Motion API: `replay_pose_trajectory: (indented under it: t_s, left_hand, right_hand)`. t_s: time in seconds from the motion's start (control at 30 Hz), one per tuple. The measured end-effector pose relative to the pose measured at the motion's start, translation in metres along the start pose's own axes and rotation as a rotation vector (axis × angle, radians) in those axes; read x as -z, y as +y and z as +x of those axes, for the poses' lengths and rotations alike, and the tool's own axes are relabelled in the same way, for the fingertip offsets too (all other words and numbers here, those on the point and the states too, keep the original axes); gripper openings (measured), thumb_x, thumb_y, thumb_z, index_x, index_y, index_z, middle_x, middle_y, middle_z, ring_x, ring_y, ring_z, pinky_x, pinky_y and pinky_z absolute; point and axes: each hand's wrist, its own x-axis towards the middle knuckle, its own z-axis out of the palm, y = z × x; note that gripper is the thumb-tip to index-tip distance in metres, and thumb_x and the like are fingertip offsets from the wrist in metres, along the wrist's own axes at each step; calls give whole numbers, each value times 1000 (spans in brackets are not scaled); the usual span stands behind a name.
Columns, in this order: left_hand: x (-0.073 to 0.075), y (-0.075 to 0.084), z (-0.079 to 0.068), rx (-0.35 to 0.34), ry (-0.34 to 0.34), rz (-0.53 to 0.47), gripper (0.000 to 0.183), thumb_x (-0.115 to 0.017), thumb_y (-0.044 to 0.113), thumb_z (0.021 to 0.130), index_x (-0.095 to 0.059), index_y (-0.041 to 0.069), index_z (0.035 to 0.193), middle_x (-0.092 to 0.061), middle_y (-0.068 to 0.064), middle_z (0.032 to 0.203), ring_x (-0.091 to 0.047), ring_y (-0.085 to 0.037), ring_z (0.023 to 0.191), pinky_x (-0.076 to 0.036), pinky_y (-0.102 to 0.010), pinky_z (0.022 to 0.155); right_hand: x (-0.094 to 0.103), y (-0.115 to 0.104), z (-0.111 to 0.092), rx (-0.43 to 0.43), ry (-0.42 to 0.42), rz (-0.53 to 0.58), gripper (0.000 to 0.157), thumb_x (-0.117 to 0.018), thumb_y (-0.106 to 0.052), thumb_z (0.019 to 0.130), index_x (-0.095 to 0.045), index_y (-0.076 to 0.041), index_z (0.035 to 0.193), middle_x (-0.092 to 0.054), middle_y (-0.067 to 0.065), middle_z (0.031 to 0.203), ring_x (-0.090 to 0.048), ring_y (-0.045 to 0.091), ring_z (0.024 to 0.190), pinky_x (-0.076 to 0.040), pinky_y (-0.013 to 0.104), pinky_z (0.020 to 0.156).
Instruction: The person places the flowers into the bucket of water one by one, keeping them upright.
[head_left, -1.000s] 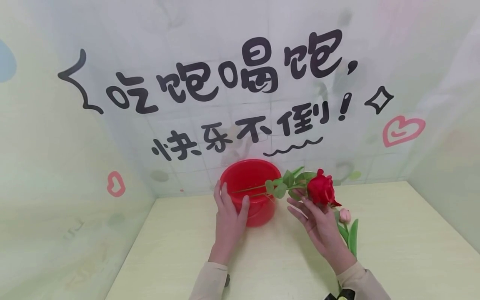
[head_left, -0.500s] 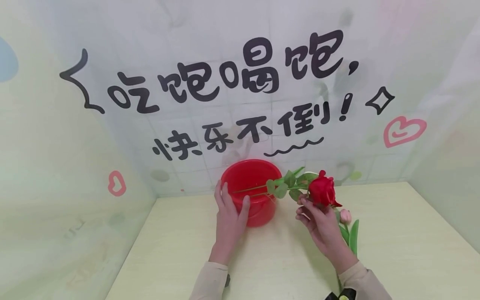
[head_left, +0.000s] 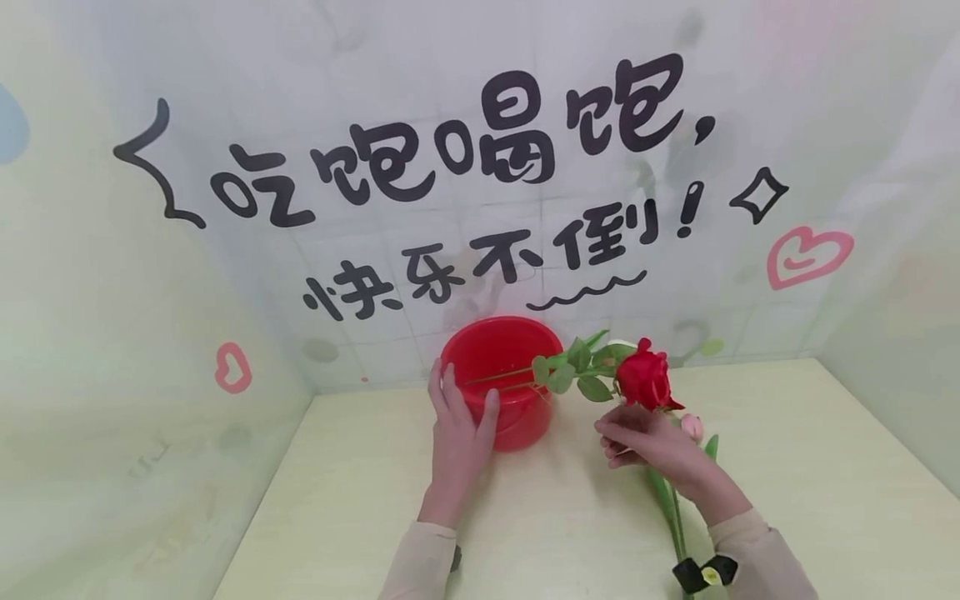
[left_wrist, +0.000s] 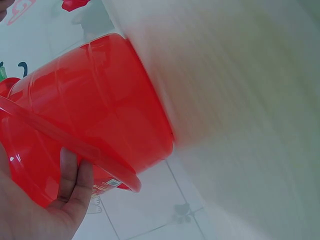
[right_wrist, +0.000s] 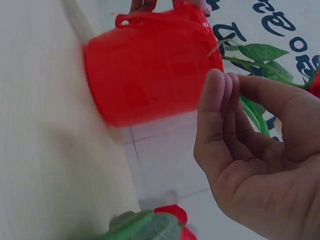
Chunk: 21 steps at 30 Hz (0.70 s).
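Observation:
A red plastic bucket (head_left: 519, 423) stands by the back wall. My left hand (head_left: 456, 442) holds its near left side, and in the left wrist view two fingers (left_wrist: 80, 182) lie by the bucket's handle (left_wrist: 45, 125). A red rose (head_left: 643, 380) leans out over the right rim, its thin stems inside and its leaves (head_left: 579, 358) past the edge. Just below the bloom is my right hand (head_left: 660, 442), its thumb and fingertips loosely together with nothing between them. A pink tulip (head_left: 692, 427) lies behind that hand, partly hidden, with green stems (head_left: 670, 508) running under the forearm.
The pale wood table (head_left: 555, 533) meets a back wall (head_left: 390, 350) printed with black characters and pink hearts. Another red bloom (right_wrist: 172, 215) with green leaves shows at the bottom of the right wrist view. A black device (head_left: 705, 573) sits at the right wrist.
My right hand has come away from the rose, moving down toward me, and its fingers have drawn together. The rose stays leaning in the bucket. My left hand has not moved.

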Motion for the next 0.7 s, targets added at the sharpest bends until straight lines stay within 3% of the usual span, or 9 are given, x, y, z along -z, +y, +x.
replay_pose_trajectory:
  t_s: [0.17,0.47,0.7]
  left_hand:
    - [0,0,0,1,-4,0,100,-73,54,95,-13,21,169,-19,5,171,-61,-25,125,-61,-44,94]
    - [0,0,1,-24,1,-12,98,-73,49,97,-14,18,169,-20,1,171,-65,-27,118,-61,-46,93]
    - [0,1,1,-12,-4,-4,98,-75,45,97,-13,19,169,-19,1,171,-66,-28,117,-61,-46,93]
  right_hand:
    - [21,-6,-6,-50,59,-65,33,-66,-21,105,-60,10,114,-67,12,93,-69,21,80,-64,33,78]
    - [53,-13,-19,-49,213,-200,29,-59,-16,109,-56,12,115,-67,10,83,-68,21,74,-64,32,71]
    - [71,-15,-29,-76,316,-296,40,-63,-26,108,-58,13,119,-72,11,87,-72,18,71,-64,30,73]
